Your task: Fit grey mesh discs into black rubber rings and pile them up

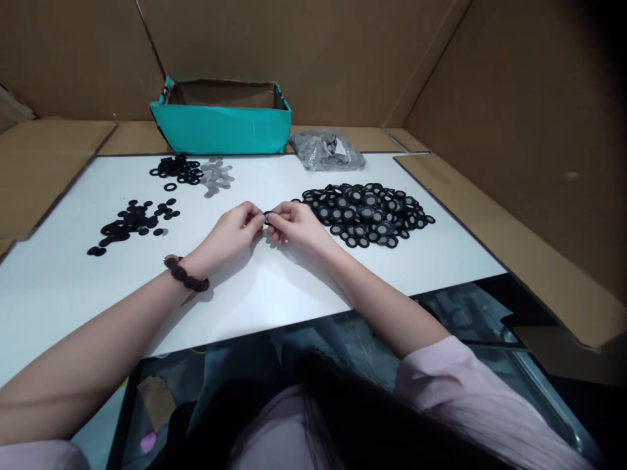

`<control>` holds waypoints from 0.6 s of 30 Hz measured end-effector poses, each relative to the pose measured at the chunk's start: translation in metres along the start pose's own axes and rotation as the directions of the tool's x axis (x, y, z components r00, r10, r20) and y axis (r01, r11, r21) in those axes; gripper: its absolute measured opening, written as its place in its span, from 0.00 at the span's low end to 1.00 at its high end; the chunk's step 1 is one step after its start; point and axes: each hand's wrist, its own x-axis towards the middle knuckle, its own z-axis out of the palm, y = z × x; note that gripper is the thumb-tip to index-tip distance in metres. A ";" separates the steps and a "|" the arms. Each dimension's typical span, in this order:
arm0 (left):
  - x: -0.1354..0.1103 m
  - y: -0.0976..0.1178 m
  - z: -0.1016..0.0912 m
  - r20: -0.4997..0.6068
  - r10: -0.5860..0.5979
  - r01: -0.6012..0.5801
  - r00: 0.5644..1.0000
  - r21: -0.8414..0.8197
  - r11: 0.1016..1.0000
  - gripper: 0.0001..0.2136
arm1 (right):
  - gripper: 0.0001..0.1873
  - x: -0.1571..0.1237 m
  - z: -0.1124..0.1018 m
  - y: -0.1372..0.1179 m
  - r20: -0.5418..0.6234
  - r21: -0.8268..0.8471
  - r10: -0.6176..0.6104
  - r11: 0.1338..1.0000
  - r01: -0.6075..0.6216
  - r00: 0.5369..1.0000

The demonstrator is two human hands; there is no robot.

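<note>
- At the middle of the white worktop (220, 316), between both hands: one small black ring (267, 213), lifted to the fingertips; its centre is too small to make out.
- Left hand (239, 223): narrow grip, thumb and finger pinching the near-left edge of the ring; dark braided bracelet (186, 274) at the wrist.
- Right hand (300, 225): narrow grip, thumb and fingers pinching the ring from the right side; other fingers curled beneath.
- Right of the right hand, just beside it: broad pile of black discs with grey centres (367, 212), overlapping, many lying flat.
- Left of the left hand, apart from it: loose scatter of plain black discs (132, 220), partly stacked.
- Farther back on the left: cluster of black rings (179, 170), one lying separate at the near side.
- Touching that cluster on its right: spread of small grey discs (215, 176).
- Back edge, left of centre: teal box (223, 129), open at the top.
- Right of the box, just beside it: clear plastic bag (326, 150), filled with greyish contents, lying flat.
- Behind and to the right: brown cardboard walls (333, 59).
</note>
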 end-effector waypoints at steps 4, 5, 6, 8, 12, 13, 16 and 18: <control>0.001 -0.004 0.002 0.023 0.023 -0.022 0.999 -0.043 0.999 0.10 | 0.08 0.001 -0.001 -0.005 0.058 0.151 0.111 0.981 -0.119 0.992; 0.001 -0.004 0.001 0.023 0.036 -0.035 0.999 -0.026 0.999 0.10 | 0.08 0.001 -0.001 -0.005 0.067 0.148 0.122 0.980 -0.130 0.990; 0.001 -0.004 0.001 0.015 0.051 -0.051 0.999 -0.003 0.999 0.10 | 0.08 0.001 -0.001 -0.005 0.076 0.136 0.126 0.981 -0.136 0.989; 0.000 -0.002 -0.001 -0.021 0.080 -0.079 0.997 0.057 0.995 0.09 | 0.08 0.001 -0.001 -0.004 0.082 0.103 0.117 0.987 -0.125 0.990; -0.004 0.006 -0.004 -0.063 0.095 -0.083 0.993 0.164 0.983 0.07 | 0.09 0.001 -0.001 -0.002 0.044 0.017 0.030 0.999 -0.031 0.999; -0.005 0.008 -0.004 -0.071 0.088 -0.074 0.994 0.174 0.982 0.07 | 0.10 0.001 -0.002 -0.002 0.035 -0.002 0.010 1.000 -0.010 0.999; -0.006 0.007 -0.003 -0.080 0.052 -0.040 0.995 0.145 0.989 0.06 | 0.09 0.000 -0.005 -0.003 0.032 -0.035 -0.010 0.999 0.011 0.999; -0.004 0.003 -0.002 -0.062 0.023 -0.017 0.998 0.093 0.995 0.06 | 0.08 0.000 -0.007 -0.004 0.041 -0.061 -0.009 0.998 0.012 0.999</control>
